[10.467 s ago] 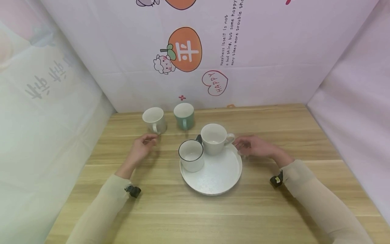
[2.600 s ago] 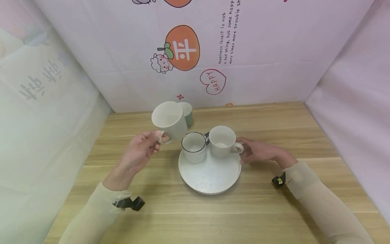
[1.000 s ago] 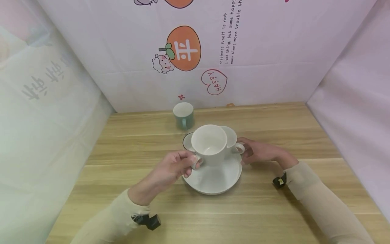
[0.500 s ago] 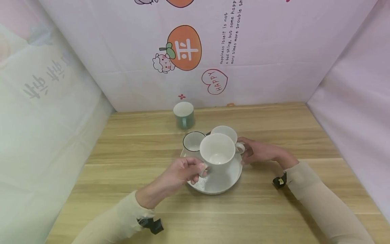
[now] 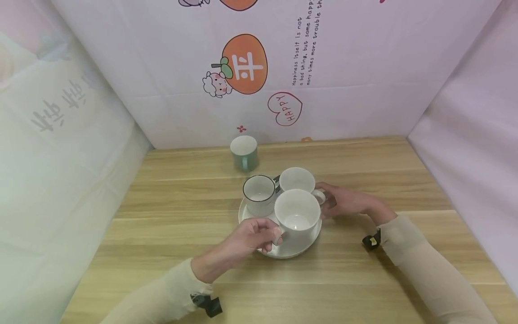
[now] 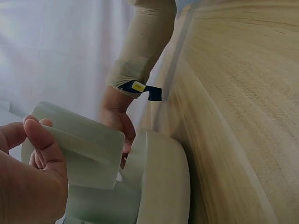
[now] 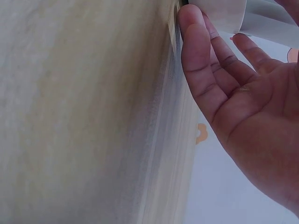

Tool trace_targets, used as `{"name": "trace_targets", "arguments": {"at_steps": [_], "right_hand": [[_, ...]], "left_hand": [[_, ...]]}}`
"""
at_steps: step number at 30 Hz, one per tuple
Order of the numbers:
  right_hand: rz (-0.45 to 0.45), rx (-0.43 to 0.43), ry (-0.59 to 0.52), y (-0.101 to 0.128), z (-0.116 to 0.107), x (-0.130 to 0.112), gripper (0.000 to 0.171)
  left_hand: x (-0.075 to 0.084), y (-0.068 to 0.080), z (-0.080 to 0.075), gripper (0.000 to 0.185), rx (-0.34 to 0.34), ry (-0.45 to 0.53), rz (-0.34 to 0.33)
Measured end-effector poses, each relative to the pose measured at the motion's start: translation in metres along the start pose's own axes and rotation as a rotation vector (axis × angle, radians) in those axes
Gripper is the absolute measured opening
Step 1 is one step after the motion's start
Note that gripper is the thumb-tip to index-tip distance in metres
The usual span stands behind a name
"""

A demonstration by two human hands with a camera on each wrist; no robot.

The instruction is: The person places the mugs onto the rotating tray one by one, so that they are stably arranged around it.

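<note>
My left hand (image 5: 256,235) pinches the handle of a white mug (image 5: 296,211) between thumb and fingers. That mug is held low over the front right of a round white tray (image 5: 297,250); whether its base touches the tray cannot be told. Behind it on the tray stand a white mug with a black rim (image 5: 259,198) and a second plain white mug (image 5: 296,178), its handle pointing right. My right hand (image 5: 344,200) rests against the tray's right edge, beside that handle. In the right wrist view its fingers (image 7: 196,65) are relaxed, only slightly bent, close to the rim.
A green mug (image 5: 244,155) stands at the back of the wooden table (image 5: 182,193), apart from the tray. Printed white cloth (image 5: 344,67) walls the table at the back and both sides.
The left hand picked the white mug up from the back left and carried it over the tray, lately moving it forward and right. Both tray mugs shifted slightly earlier. The right hand stays put.
</note>
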State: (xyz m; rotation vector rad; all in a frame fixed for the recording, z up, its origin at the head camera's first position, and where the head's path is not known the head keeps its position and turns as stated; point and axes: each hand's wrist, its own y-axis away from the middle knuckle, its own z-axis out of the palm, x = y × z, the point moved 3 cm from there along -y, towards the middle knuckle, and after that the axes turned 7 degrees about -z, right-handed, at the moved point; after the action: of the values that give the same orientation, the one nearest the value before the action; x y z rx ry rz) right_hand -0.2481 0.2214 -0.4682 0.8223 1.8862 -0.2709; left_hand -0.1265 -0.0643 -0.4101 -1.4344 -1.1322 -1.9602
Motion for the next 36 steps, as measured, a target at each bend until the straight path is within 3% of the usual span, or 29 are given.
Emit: {"name": "trace_targets", "arguments": {"at_steps": [7, 14, 24, 36], "right_hand": [[-0.008, 0.001, 0.000, 0.000, 0.000, 0.003, 0.079], [-0.019, -0.001, -0.015, 0.001, 0.001, 0.001, 0.077], [-0.023, 0.008, 0.018, 0.001, 0.000, 0.002, 0.077], [-0.026, 0.006, 0.015, 0.001, 0.001, 0.002, 0.076]], "left_hand": [[-0.010, -0.006, 0.003, 0.033, -0.001, -0.020, 0.000], [-0.020, -0.013, 0.006, 0.038, -0.010, -0.020, 0.001], [-0.031, -0.019, 0.008, 0.031, 0.013, -0.001, -0.020], [-0.038, -0.026, 0.006, 0.035, 0.020, -0.008, -0.019]]}}
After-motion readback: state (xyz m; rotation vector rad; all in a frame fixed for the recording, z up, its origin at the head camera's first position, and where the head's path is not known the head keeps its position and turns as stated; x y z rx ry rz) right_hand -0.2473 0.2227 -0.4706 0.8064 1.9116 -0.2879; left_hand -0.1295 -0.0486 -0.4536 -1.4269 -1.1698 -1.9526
